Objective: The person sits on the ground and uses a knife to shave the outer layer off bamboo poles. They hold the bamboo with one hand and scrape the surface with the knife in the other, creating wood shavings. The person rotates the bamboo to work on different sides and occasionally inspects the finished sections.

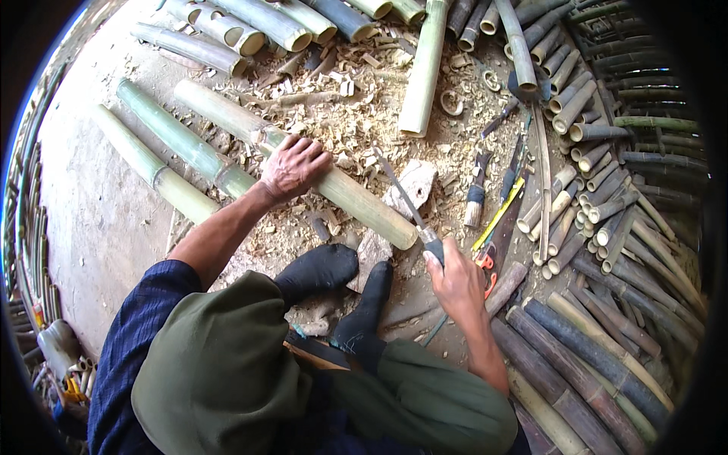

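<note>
My left hand (297, 165) grips a thick, pale green bamboo pole (356, 199) from above. The pole lies at a slant, its near end just in front of my feet. In my right hand (458, 279) is a knife (400, 187) with a dark handle and a long, narrow blade. The blade points away from me and reaches past the pole's near end; I cannot tell whether it touches the bamboo. A pale, rough block (413, 186) sits behind the blade, and another block (371, 260) is between my dark-socked feet (322, 274).
Two green bamboo poles (178, 136) lie on the left. Wood shavings (364, 114) cover the ground ahead. On the right are a wooden-handled tool (476, 189), a yellow strip (497, 216) and an orange-red handle (485, 262). Stacked bamboo lengths (576, 356) line the right side.
</note>
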Demonstrator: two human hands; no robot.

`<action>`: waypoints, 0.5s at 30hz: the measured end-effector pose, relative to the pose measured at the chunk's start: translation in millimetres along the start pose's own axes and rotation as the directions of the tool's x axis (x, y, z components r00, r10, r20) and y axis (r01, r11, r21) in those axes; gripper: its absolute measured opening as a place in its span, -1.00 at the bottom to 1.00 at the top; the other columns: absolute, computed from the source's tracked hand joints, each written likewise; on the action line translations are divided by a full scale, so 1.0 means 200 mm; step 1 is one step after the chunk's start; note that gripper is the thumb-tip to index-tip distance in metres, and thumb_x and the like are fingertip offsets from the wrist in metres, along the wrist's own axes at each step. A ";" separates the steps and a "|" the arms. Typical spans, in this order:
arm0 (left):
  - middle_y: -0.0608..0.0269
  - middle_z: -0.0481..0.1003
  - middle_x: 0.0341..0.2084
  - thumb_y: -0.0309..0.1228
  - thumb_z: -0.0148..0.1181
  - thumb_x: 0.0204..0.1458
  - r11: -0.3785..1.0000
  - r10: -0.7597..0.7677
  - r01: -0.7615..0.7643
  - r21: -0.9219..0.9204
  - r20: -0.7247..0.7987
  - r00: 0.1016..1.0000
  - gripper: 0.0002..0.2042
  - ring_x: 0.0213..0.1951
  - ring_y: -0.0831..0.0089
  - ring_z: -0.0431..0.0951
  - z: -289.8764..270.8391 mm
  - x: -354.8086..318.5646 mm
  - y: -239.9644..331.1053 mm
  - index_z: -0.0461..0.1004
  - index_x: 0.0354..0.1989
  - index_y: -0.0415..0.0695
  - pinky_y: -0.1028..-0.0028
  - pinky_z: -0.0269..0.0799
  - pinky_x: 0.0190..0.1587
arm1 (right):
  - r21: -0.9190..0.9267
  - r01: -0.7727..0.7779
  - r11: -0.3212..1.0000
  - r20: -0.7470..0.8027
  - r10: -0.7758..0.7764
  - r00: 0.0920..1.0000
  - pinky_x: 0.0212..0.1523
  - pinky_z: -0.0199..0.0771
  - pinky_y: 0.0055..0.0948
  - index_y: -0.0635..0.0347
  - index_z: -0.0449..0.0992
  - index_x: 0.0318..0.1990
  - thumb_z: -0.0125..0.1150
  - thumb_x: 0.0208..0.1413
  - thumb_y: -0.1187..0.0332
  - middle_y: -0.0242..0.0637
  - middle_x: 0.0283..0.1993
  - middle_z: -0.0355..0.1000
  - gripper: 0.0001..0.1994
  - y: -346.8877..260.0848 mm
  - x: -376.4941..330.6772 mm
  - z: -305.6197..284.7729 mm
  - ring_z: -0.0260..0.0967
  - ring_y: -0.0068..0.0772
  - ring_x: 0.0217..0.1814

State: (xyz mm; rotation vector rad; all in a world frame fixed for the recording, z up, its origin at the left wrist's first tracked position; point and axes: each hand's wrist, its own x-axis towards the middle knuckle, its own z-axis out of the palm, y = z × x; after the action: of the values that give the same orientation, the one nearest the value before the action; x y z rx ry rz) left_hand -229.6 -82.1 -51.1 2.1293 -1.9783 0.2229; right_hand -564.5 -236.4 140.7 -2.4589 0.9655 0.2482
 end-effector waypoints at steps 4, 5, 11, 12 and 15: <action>0.21 0.48 -0.12 -0.22 0.27 0.19 0.998 -0.064 0.065 -0.028 0.012 0.998 -0.72 0.02 0.23 0.52 -0.03 -0.05 -0.01 0.47 0.01 0.00 0.13 0.38 0.20 | 0.175 0.343 0.923 -0.344 -0.269 0.900 -0.39 0.56 -0.01 0.30 0.43 -0.11 0.28 0.37 0.30 0.09 -0.38 0.55 -0.77 -0.12 -0.04 -0.09 0.62 0.09 -0.41; 0.18 0.49 -0.06 -0.25 0.31 0.14 0.995 -0.089 0.091 -0.038 0.050 0.995 -0.68 0.05 0.21 0.53 -0.03 -0.06 -0.01 0.48 0.03 -0.01 0.11 0.38 0.21 | 0.143 0.442 0.885 -0.449 -0.340 0.826 -0.40 0.57 -0.03 0.30 0.43 -0.12 0.27 0.38 0.31 0.06 -0.40 0.54 -0.77 -0.11 -0.05 -0.07 0.62 0.01 -0.43; 0.11 0.46 0.11 -0.25 0.46 -0.03 0.997 -0.077 0.077 -0.005 -0.010 0.997 -0.44 0.25 0.12 0.44 -0.07 0.00 0.08 0.42 0.16 -0.05 0.03 0.32 0.33 | -0.181 -0.076 0.980 0.061 0.088 0.994 -0.35 0.58 0.02 0.31 0.43 -0.04 0.31 0.37 0.28 0.13 -0.43 0.56 -0.73 0.22 -0.01 0.17 0.63 0.19 -0.33; 0.07 0.44 0.12 -0.25 0.58 -0.23 0.996 -0.086 0.084 0.025 0.085 0.993 -0.28 0.27 0.11 0.41 -0.08 0.02 0.05 0.40 0.18 -0.10 0.02 0.28 0.37 | -0.135 -0.072 0.988 0.063 0.081 0.995 -0.35 0.57 0.04 0.31 0.42 -0.03 0.30 0.37 0.27 0.16 -0.40 0.57 -0.72 0.22 -0.02 0.13 0.61 0.26 -0.32; 0.16 0.51 -0.05 -0.26 0.63 -0.32 0.993 -0.064 0.101 -0.056 0.460 0.886 -0.26 0.10 0.20 0.51 -0.17 0.10 -0.03 0.44 0.13 -0.17 0.12 0.36 0.28 | 0.147 0.102 0.984 -0.108 -0.087 0.990 -0.35 0.53 0.05 0.31 0.41 -0.03 0.29 0.38 0.28 0.15 -0.34 0.56 -0.73 0.00 -0.02 -0.06 0.56 0.37 -0.31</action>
State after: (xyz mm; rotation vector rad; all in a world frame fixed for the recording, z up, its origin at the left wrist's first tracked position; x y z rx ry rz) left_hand -220.4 -91.8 -13.8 2.3706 -2.0737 -0.4083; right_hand -567.5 -238.9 152.1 -2.3876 0.8719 0.0170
